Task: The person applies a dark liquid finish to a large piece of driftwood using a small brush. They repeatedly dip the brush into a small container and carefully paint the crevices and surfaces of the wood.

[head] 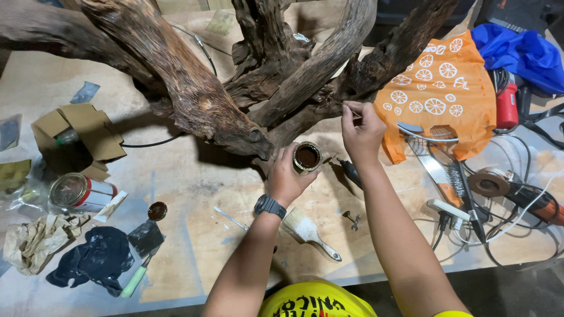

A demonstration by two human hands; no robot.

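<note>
The left hand [288,173] holds a small open tin [307,157] of dark brown stuff. Its fingers [281,159] are curled tight around the side of the tin, and the tin stands upright just under the big wood. A dark watch [269,206] sits on that wrist.

The right hand [361,130] is higher up and just to the right of the tin. Its fingers [348,113] are pinched shut on a very thin tool [351,105]. The tool is too small to tell what it is. Its tip is right at the big twisted piece of old wood [258,76], where two branches meet.

The wood rests on the flat, light surface [200,182]. A paint brush [308,230] with a pale handle lies on the surface near the left arm. A bigger can [79,192] lies on its side far to the left, close to a torn cardboard box [79,138]. A scraper [144,249] with a green handle lies beside a black rag [97,258]. An orange bag [440,94] with white circles is on the right, next to a red power tool [506,105] and a tangle of cords [499,229].
</note>
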